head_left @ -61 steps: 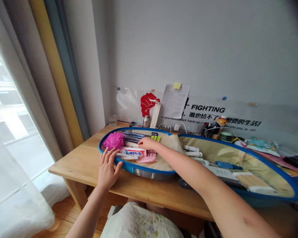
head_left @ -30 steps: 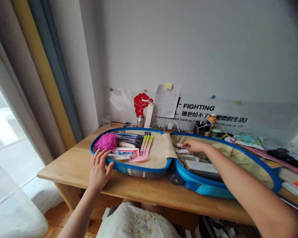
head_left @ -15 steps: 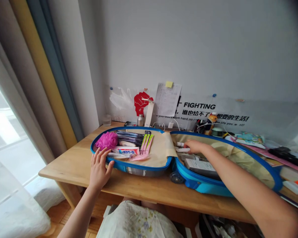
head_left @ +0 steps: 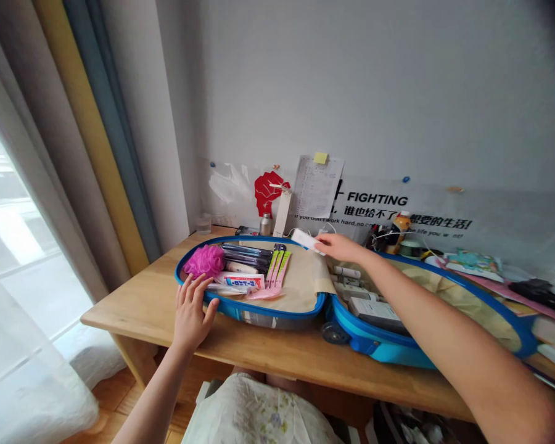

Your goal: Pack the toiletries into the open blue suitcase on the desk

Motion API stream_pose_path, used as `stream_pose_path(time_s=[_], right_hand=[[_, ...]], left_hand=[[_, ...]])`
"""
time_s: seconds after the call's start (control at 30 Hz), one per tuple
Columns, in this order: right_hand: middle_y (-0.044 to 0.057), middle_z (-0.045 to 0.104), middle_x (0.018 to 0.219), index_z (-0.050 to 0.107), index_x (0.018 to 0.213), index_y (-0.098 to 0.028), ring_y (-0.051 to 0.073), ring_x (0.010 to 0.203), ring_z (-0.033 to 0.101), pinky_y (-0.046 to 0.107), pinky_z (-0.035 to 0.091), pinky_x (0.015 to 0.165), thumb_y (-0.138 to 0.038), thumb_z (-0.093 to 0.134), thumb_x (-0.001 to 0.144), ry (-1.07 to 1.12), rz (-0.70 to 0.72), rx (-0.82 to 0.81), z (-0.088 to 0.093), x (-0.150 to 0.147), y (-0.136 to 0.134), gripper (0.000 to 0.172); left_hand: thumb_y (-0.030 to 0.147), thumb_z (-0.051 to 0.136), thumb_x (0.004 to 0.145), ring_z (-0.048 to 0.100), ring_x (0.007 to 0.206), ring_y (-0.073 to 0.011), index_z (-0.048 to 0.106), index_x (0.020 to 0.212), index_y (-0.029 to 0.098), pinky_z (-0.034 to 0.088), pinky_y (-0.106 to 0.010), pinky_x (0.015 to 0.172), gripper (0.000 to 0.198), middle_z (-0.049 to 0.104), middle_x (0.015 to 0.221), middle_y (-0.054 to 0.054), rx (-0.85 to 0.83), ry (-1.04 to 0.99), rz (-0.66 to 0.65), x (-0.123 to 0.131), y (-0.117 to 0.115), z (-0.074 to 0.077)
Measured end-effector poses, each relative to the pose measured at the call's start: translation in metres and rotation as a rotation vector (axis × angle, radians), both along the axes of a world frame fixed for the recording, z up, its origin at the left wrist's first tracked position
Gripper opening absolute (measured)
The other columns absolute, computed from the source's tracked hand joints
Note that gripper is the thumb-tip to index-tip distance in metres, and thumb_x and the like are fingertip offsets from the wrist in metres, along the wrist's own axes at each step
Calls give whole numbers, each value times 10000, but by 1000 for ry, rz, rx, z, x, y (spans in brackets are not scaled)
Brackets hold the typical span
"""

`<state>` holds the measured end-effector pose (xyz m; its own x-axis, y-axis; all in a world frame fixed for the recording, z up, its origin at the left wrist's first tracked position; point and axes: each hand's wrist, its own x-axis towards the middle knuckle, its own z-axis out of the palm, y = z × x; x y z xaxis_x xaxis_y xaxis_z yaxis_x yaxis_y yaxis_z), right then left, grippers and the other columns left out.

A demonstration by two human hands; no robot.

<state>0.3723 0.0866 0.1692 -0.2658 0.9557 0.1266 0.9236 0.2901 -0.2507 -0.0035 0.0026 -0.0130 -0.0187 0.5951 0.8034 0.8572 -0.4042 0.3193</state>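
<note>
A blue suitcase lies spread open on the wooden desk. My right hand grips one end of a small white oblong box, held up above the hinge between the halves. On the front left rim rests my left hand, fingers spread and holding nothing. The left half holds a pink bath puff, a toothpaste box, dark slim packs, pink-and-green sticks and a pink packet. In the right half lie a grey-white box and a white tube.
Behind the suitcase stand a metal bottle, a clear cup, an orange-capped bottle and a green jar. Packets and papers crowd the desk's right side. Curtains hang at left.
My right hand has lifted the white oblong box out of the right half and moved it left and up. My left hand stays on the rim. The view has shifted slightly.
</note>
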Motion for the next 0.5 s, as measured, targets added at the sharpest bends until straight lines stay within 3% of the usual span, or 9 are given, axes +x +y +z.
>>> stream_pose_path(time_s=[0.1, 0.23, 0.37, 0.5], right_hand=[[41, 725, 1134, 674, 1157, -215, 176, 964, 665, 220, 459, 758, -324, 496, 907, -138, 60, -23, -3, -62, 5, 325], [59, 716, 1171, 693, 1141, -215, 192, 1017, 660, 228, 459, 776, -330, 500, 912, -210, 79, -45, -21, -128, 17, 321], [113, 698, 1201, 704, 1132, -172, 228, 1069, 649, 261, 468, 801, -323, 484, 910, -276, 85, -65, -39, -166, 26, 347], [164, 667, 1240, 704, 1129, -130, 253, 1080, 648, 288, 479, 810, -304, 479, 903, -310, 90, -86, -51, -182, 33, 363]], left_hand=[[433, 420, 930, 338, 1393, -301, 533, 1283, 222, 241, -530, 1167, 427, 552, 1339, -114, -5, -11, 0, 0, 0, 0], [433, 426, 930, 348, 1386, -303, 540, 1271, 216, 261, -529, 1158, 420, 554, 1331, -118, -4, -15, -2, 1, -1, 1], [436, 421, 932, 342, 1392, -301, 543, 1271, 213, 244, -532, 1165, 424, 557, 1331, -120, -7, -11, 9, 1, -1, 1], [430, 419, 936, 344, 1394, -299, 538, 1277, 205, 229, -528, 1172, 425, 551, 1346, -123, -8, 3, 18, 1, -1, 1]])
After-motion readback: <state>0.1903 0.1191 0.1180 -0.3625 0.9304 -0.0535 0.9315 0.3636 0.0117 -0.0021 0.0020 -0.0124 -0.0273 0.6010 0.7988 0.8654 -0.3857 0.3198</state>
